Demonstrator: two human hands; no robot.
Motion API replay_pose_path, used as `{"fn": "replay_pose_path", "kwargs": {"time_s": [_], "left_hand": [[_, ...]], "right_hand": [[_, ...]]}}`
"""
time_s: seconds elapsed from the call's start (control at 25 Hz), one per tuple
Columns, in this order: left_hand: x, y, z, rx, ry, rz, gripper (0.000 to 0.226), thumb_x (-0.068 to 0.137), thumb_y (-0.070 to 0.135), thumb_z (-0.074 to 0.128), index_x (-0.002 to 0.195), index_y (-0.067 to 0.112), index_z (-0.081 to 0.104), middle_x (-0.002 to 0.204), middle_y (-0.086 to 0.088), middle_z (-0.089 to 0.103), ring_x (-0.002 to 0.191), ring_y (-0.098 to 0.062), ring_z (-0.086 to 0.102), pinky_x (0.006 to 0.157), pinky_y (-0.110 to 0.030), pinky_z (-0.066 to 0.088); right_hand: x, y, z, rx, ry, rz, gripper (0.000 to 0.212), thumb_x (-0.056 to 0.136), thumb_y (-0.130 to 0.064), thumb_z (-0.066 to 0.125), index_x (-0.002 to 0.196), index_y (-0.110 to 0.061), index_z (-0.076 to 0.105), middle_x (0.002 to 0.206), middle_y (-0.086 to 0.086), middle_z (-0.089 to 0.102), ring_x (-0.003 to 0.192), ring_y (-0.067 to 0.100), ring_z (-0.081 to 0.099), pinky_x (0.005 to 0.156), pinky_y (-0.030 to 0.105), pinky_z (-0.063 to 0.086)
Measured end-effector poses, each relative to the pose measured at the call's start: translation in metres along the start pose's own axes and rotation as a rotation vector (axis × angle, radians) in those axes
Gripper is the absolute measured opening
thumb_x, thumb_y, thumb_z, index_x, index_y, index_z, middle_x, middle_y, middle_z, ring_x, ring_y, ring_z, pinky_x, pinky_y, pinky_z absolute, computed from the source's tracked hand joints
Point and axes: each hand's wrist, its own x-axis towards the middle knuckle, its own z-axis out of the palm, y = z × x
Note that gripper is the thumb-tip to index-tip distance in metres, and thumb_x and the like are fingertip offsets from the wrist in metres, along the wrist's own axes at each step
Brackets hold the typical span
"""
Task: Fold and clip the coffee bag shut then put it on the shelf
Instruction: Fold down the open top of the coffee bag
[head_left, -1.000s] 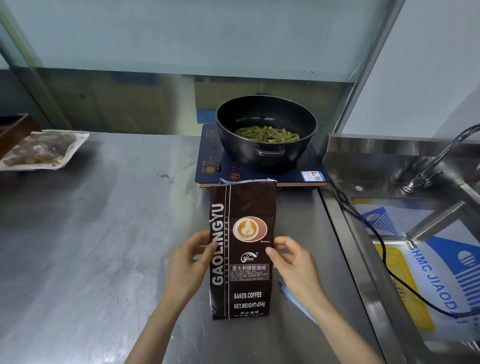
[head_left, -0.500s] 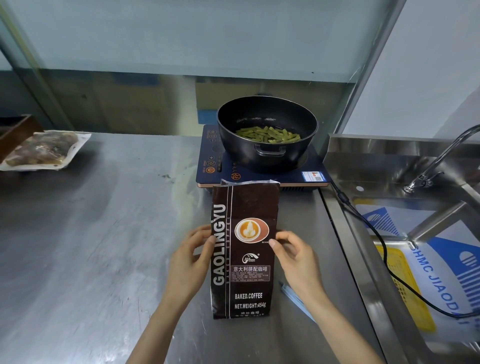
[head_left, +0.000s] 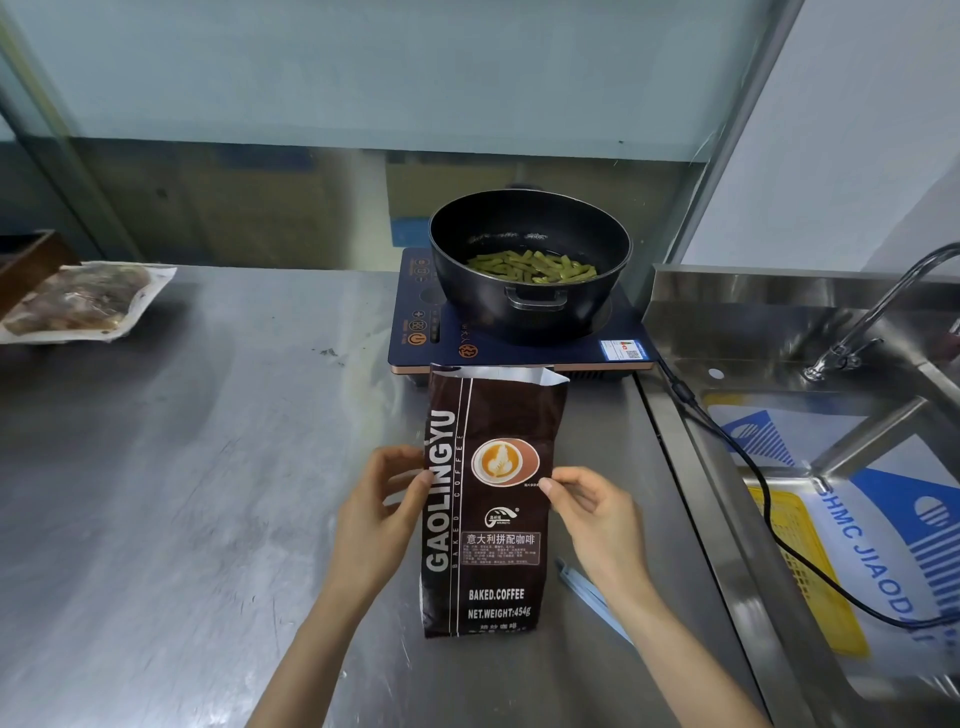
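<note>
A dark brown coffee bag (head_left: 493, 415) stands upright on the steel counter, its top open with silver lining showing. My left hand (head_left: 376, 512) grips its left edge at mid-height, thumb on the front. On the opposite edge my right hand (head_left: 595, 512) pinches the bag at the same height. A light blue clip (head_left: 592, 597) lies flat on the counter just right of the bag, partly hidden under my right wrist. No shelf is in view.
Directly behind the bag sits an induction cooker (head_left: 415, 332) with a black pot (head_left: 530, 260) of green beans. A sink (head_left: 779, 364) with a tap (head_left: 878, 306) and a black cable (head_left: 753, 467) is on the right. A vacuum-packed food pack (head_left: 78, 301) lies far left.
Both hands have slid up the bag's sides, from about the lower middle to the level of the logo. The bag stays upright in the same spot.
</note>
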Motion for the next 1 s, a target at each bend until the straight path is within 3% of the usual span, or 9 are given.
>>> {"fn": "replay_pose_path", "kwargs": {"time_s": [0.08,0.16,0.32,0.48,0.68,0.88,1.0], "left_hand": [[0.0,0.0,0.0,-0.017,0.003,-0.002,0.014,0.084,0.015,0.055,0.089,0.028,0.052,0.096,0.014,0.063,0.088,-0.006,0.063,0.072,-0.021,0.052],[0.001,0.001,0.0,-0.023,0.001,-0.005,0.016,0.084,0.015,0.055,0.089,0.029,0.051,0.096,0.012,0.063,0.091,-0.009,0.062,0.074,-0.024,0.05],[0.001,0.002,0.0,0.005,-0.013,0.012,0.021,0.084,0.014,0.055,0.085,0.034,0.05,0.091,0.013,0.062,0.089,-0.01,0.061,0.068,-0.017,0.05],[0.002,0.001,0.0,0.012,-0.032,0.021,0.021,0.085,0.013,0.053,0.082,0.034,0.053,0.09,0.014,0.063,0.087,-0.01,0.061,0.064,-0.008,0.05],[0.002,0.002,0.001,0.017,-0.036,0.025,0.019,0.085,0.012,0.053,0.078,0.029,0.056,0.084,0.012,0.065,0.082,-0.011,0.062,0.063,-0.01,0.05],[0.002,0.0,-0.001,0.031,-0.036,0.016,0.017,0.085,0.012,0.054,0.075,0.026,0.056,0.079,0.01,0.065,0.073,-0.001,0.061,0.062,-0.01,0.049],[0.002,0.002,-0.001,0.035,-0.025,0.019,0.018,0.085,0.014,0.053,0.073,0.027,0.055,0.077,0.01,0.064,0.071,0.0,0.061,0.062,-0.009,0.05]], "right_hand": [[0.0,-0.001,0.0,0.031,-0.001,0.013,0.02,0.077,-0.01,0.066,0.068,-0.028,0.061,0.072,-0.013,0.065,0.064,-0.013,0.061,0.062,0.001,0.046],[0.0,-0.002,0.0,0.057,-0.001,0.023,0.02,0.076,-0.008,0.067,0.068,-0.025,0.06,0.072,-0.01,0.065,0.065,-0.006,0.063,0.061,0.001,0.047],[0.001,-0.008,0.0,0.176,0.0,0.043,0.022,0.074,0.003,0.066,0.075,-0.01,0.049,0.071,0.0,0.062,0.057,-0.009,0.06,0.058,0.0,0.044],[0.0,-0.01,0.0,0.177,-0.021,0.041,0.024,0.075,0.003,0.065,0.075,-0.013,0.047,0.07,0.0,0.061,0.055,-0.012,0.058,0.058,0.0,0.044],[-0.001,-0.014,0.001,0.114,-0.069,0.004,0.028,0.079,0.002,0.06,0.077,-0.025,0.051,0.076,-0.006,0.059,0.069,0.002,0.056,0.059,0.002,0.044],[0.002,-0.023,-0.002,0.092,-0.093,-0.082,0.024,0.083,-0.003,0.056,0.08,-0.027,0.055,0.082,-0.014,0.061,0.068,-0.017,0.057,0.065,-0.002,0.042],[0.008,-0.026,-0.005,0.062,-0.095,-0.125,0.019,0.084,-0.003,0.055,0.086,-0.021,0.058,0.085,-0.011,0.063,0.073,-0.016,0.057,0.068,-0.002,0.042]]}}
